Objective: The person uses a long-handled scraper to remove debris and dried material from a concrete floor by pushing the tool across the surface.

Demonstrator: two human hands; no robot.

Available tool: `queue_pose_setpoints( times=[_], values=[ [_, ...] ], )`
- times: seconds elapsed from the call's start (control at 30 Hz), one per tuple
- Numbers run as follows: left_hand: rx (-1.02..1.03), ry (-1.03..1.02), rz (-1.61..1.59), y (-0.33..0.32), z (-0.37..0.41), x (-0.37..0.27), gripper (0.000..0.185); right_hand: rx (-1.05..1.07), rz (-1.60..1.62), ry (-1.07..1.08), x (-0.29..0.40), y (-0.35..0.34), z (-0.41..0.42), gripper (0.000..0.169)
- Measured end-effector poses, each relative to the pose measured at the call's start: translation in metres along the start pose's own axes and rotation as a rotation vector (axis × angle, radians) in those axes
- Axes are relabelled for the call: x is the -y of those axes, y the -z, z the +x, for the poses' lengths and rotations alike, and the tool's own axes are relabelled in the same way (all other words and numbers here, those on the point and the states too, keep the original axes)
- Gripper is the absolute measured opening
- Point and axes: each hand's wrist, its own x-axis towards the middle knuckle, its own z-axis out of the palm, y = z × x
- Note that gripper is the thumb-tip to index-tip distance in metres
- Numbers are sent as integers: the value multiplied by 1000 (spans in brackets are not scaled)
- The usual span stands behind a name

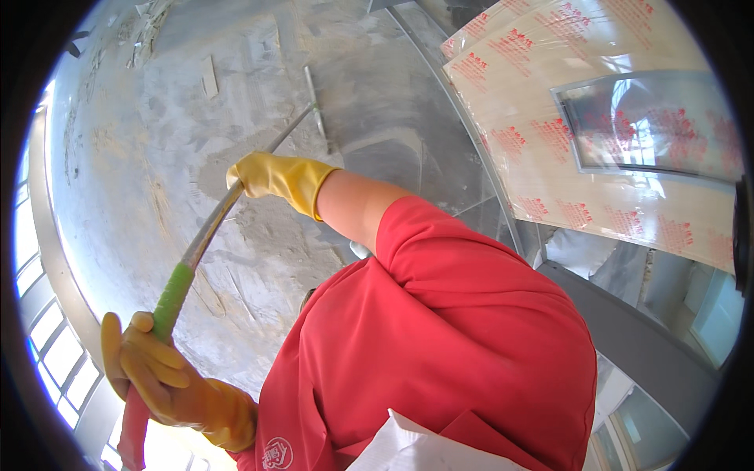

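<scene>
A long-handled tool slants across the view, its metal pole (215, 218) wrapped in green and red tape near the upper end. Its narrow T-shaped head (316, 106) rests on the grey floor; I cannot tell whether it is a squeegee or a scraper. My right hand (277, 179), in a yellow rubber glove, grips the middle of the pole with the arm reaching across my body. Lower left, my left hand (171, 377), also in a yellow rubber glove, holds the taped end, with some fingers only loosely bent.
Dusty, streaked concrete floor (147, 176) spreads ahead, with a loose flat strip (209, 76) and scattered debris (144, 35). Film-wrapped door panels (500, 106) bearing red print stand at the right behind a metal rail (450, 88). Bright windows (62, 347) line the left.
</scene>
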Motion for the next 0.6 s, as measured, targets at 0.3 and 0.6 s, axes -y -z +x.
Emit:
queue_pose_setpoints(
  times=[0.3, 0.6],
  values=[
    [34, -462, 494, 72, -12, 101, 9, -49, -148, -12, 53, -53, -70, 22],
    [386, 438, -1522, -30, -115, 133, 39, 13, -230, -328, -20, -144, -157, 27]
  ],
)
